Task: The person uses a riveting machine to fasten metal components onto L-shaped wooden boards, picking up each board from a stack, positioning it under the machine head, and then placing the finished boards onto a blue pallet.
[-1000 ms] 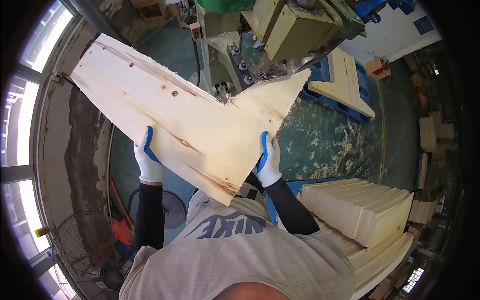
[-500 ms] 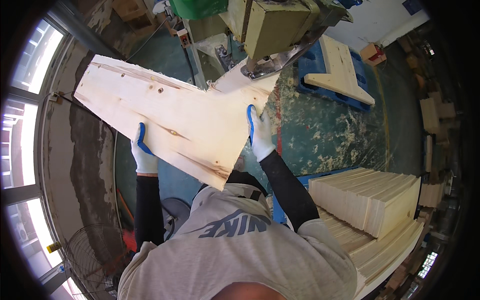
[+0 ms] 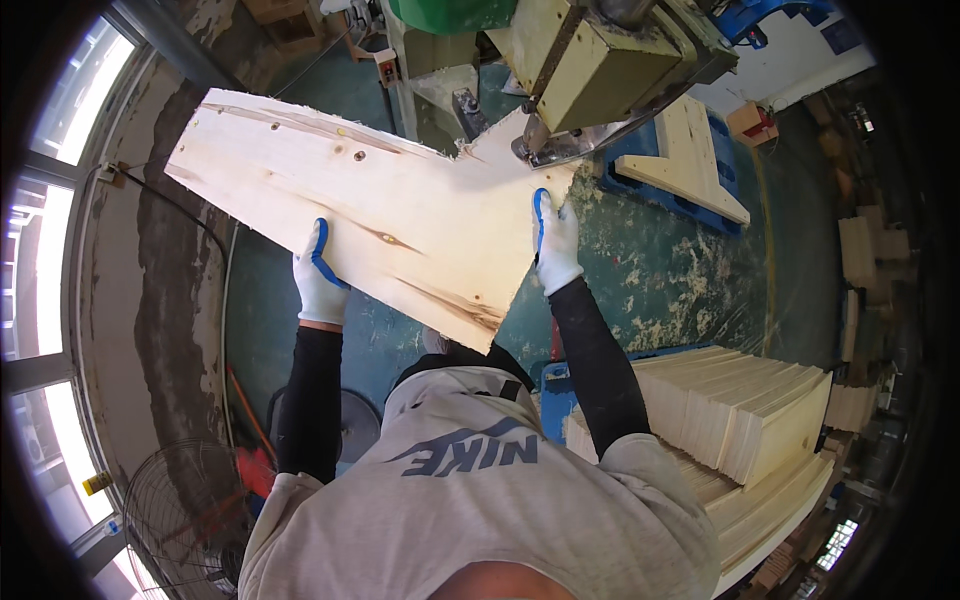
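A wide, pale plywood panel [image 3: 400, 235] with brown knots and grain streaks is held out in front of me, between my two gloved hands. My left hand [image 3: 320, 275] grips its near left edge, blue-edged thumb on top and fingers hidden beneath. My right hand [image 3: 557, 240] holds the right edge the same way, close below the machine. The panel's far edge is rough, with a notch in it. Its far right part lies under the metal foot [image 3: 550, 150] of a beige-green machine [image 3: 600, 85]; the contact point is hidden.
Behind my right arm, stacked plywood pieces [image 3: 735, 405] stand on a blue pallet. At the far right, an L-shaped board [image 3: 690, 150] rests on another blue pallet [image 3: 730, 165]. A wire-cage fan [image 3: 185, 510] is at lower left, near the windows. Sawdust is scattered over the green floor [image 3: 690, 270].
The plywood panel has moved slightly forward under the machine, both my hands moving with it and keeping their grip. The whole view has shifted a little, so the machine appears farther right.
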Demonstrator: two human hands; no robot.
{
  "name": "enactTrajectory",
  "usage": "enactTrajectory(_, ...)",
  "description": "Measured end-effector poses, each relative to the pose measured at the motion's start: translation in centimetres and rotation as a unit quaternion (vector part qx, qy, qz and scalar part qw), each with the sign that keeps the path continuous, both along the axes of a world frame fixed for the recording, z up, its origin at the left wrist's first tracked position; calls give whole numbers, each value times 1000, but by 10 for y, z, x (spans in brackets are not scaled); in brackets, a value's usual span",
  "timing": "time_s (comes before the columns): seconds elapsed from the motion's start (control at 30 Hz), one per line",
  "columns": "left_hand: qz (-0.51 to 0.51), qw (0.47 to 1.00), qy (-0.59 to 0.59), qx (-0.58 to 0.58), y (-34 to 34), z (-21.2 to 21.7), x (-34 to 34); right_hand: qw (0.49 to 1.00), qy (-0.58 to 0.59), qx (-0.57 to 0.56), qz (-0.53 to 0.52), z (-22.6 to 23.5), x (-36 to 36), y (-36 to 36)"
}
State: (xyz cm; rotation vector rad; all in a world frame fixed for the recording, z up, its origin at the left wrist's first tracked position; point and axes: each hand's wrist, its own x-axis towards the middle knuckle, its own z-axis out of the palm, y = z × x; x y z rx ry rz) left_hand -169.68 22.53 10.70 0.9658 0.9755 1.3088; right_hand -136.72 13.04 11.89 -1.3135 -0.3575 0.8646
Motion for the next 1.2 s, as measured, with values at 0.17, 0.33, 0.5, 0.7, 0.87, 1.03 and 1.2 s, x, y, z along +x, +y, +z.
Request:
enactTrajectory(0.17, 12, 980, -164, -114, 11, 17, 8, 999, -33, -13, -20, 0, -12, 1)
enactTrajectory(0.33, 16, 978, -166, -128, 9, 23, 11, 996, -69, -51, -13, -13, -4, 5)
enactTrajectory(0.5, -44, 996, -59, -55, 0, 12, 2, 987, -137, -75, -45, -10, -10, 8)
enactTrajectory(0.7, 13, 968, -218, -124, -16, 36, 34, 990, -120, -17, -73, -41, 10, 12)
enactTrajectory(0.87, 32, 972, -179, -147, -1, 30, 23, 997, -66, -2, -45, -28, -3, 6)
enactTrajectory(1.03, 51, 976, -161, -138, -5, 41, 28, 997, -49, 46, -42, -8, -8, 2)
enactTrajectory(1.2, 50, 986, -118, -109, -2, 30, -16, 1000, -19, 4, -10, -7, -51, -27)
